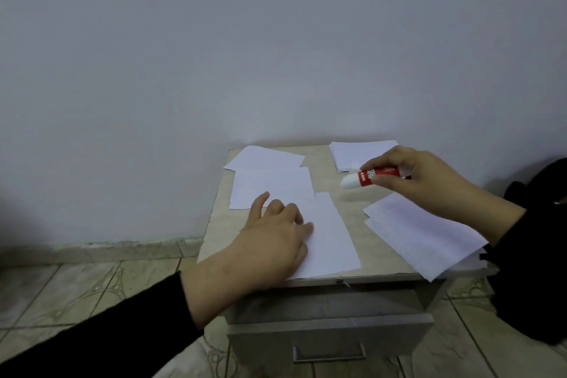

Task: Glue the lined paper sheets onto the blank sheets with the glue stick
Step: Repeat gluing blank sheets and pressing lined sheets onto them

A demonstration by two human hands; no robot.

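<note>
My right hand (426, 178) holds a red glue stick (372, 176) with a white cap, lying sideways in the air above the right of the small table. My left hand (270, 242) lies flat, fingers spread, on a white sheet (331, 242) at the table's front middle. A lined sheet (420, 233) lies at the right, overhanging the edge, partly under my right forearm. Two more white sheets lie at the far left: one (273, 186) just beyond my left hand, another (264, 156) behind it. A small stack of sheets (362, 152) sits at the far right corner.
The papers lie on a small beige cabinet top (334, 175) with a drawer and metal handle (329, 353) below. A plain wall stands right behind it. Tiled floor (76, 291) lies to the left. Dark cloth (534, 285) hangs at the right.
</note>
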